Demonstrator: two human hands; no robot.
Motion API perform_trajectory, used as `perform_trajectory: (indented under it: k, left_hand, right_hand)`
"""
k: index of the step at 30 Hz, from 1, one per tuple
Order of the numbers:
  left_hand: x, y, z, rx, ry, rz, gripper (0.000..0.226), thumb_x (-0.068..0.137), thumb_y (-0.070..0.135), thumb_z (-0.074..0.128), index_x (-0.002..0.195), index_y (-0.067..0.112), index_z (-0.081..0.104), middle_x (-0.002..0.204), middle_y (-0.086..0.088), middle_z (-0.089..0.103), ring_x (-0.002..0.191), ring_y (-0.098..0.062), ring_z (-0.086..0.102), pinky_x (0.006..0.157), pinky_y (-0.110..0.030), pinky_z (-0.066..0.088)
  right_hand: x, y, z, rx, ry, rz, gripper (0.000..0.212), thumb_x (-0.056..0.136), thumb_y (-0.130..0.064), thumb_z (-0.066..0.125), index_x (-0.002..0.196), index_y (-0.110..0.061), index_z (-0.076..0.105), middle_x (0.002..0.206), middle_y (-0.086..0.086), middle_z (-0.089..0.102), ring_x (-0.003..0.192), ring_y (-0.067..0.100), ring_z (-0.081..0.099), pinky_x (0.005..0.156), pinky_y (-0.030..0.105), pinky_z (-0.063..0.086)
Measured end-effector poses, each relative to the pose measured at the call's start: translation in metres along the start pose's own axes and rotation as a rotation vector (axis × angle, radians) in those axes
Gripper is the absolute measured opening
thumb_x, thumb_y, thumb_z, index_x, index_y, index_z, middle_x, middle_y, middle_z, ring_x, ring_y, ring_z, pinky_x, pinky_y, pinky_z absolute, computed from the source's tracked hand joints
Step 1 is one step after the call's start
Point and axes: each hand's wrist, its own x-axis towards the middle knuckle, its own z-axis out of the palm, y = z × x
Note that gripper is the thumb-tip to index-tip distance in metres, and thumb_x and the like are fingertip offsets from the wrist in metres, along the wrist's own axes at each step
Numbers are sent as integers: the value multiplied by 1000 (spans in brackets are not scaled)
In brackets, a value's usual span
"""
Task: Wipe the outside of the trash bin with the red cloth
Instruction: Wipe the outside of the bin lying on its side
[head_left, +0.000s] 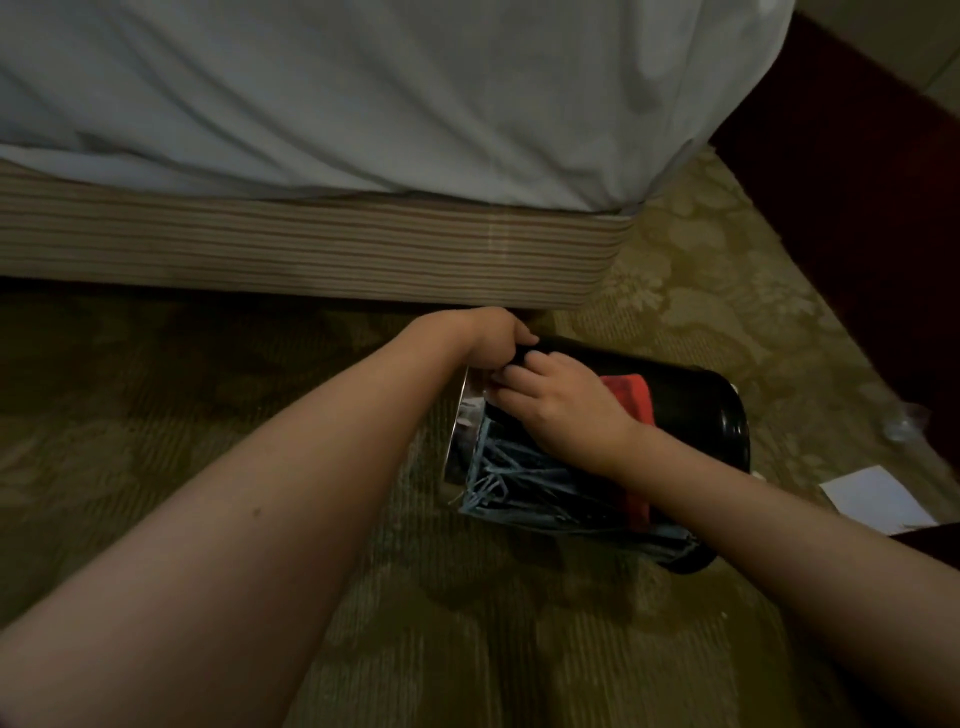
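We judge the wipe midway on the carpet (208, 395): left hand (496, 332) grips the tipped trash bin (691, 402) at its rim; right hand (561, 405), fingers curled, holds the red cloth (631, 397) on its side; the rest awaits.

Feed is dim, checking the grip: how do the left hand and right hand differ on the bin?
The left hand grips the far edge of the trash bin near its opening, bare; the right hand rests on its upper side with the red cloth under it. The left hand's fingers are mostly hidden; the right hand's fingers show, bent toward the rim. Both are on the bin, which lies on its side.
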Motion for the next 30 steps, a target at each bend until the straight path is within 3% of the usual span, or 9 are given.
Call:
perform_trajectory:
  k: [4, 8, 10, 13, 17, 20, 22, 26, 30]
  left_hand:
    - [3, -3, -3, -29, -12, 7, 54, 91, -1, 36, 137, 27, 44, 141, -5, 44, 123, -23, 45, 103, -33, 37]
    - [5, -6, -5, -111, 9, 11, 55, 89, -1, 36, 135, 28, 46, 140, -5, 44, 126, -24, 42, 109, -42, 32]
    - [3, -13, -7, -197, 41, 26, 52, 90, 1, 37, 136, 25, 46, 137, -5, 47, 124, -22, 44, 105, -36, 36]
    - [-5, -27, -16, -260, 135, 31, 40, 95, 7, 40, 133, 17, 49, 118, -3, 53, 110, -17, 48, 86, -22, 38]
    - [-13, -47, -20, -235, 232, -85, 36, 97, 17, 43, 132, 9, 49, 130, -11, 53, 116, -22, 51, 95, -29, 36]
    - [-14, -55, -15, -377, 232, -144, 33, 98, 20, 44, 115, -5, 59, 97, -14, 61, 69, -11, 50, 63, -16, 42]
    - [-13, -57, -12, -442, 230, -159, 33, 97, 20, 45, 109, -6, 62, 79, -7, 58, 63, -9, 45, 50, -8, 38]
    - [-10, -55, -6, -479, 200, -140, 25, 94, 21, 51, 93, 1, 65, 68, -1, 53, 63, -10, 47, 59, -17, 39]
    - [-13, -58, -5, -466, 160, -111, 20, 91, 15, 57, 71, 13, 57, 67, -1, 53, 64, -10, 47, 59, -18, 40]
  right_hand:
    - [-27, 5, -1, 11, -33, 9, 35, 74, -10, 73, 109, -8, 68, 103, 8, 67, 72, 23, 57, 59, 31, 44]
    - [-55, 15, -6, -11, -54, -45, 29, 85, -11, 53, 109, -6, 68, 102, 9, 67, 70, 24, 56, 57, 31, 42]
    - [-52, 16, -7, -2, -72, -35, 27, 84, -10, 57, 107, -6, 68, 102, 8, 67, 70, 23, 56, 57, 32, 43]
    - [-45, 21, -9, 73, -24, 88, 27, 77, -5, 70, 103, -6, 70, 98, 9, 68, 69, 26, 58, 55, 35, 48]
    - [-24, 28, -9, 196, 122, 286, 20, 86, -8, 58, 103, -4, 69, 96, 10, 67, 74, 28, 60, 62, 39, 51]
    - [3, 33, -5, 299, 158, 434, 19, 86, -5, 63, 103, -7, 68, 98, 8, 66, 87, 27, 59, 74, 37, 50]
    - [21, 40, 2, 327, 97, 499, 21, 86, -8, 60, 106, -10, 67, 102, 6, 65, 94, 26, 56, 80, 36, 47]
    - [49, 55, 19, 340, -37, 596, 24, 89, -14, 54, 110, -16, 65, 109, 4, 62, 104, 24, 51, 85, 38, 44]
    - [65, 66, 29, 300, -124, 651, 24, 90, -16, 52, 110, -17, 65, 113, 6, 61, 107, 26, 50, 89, 37, 43]
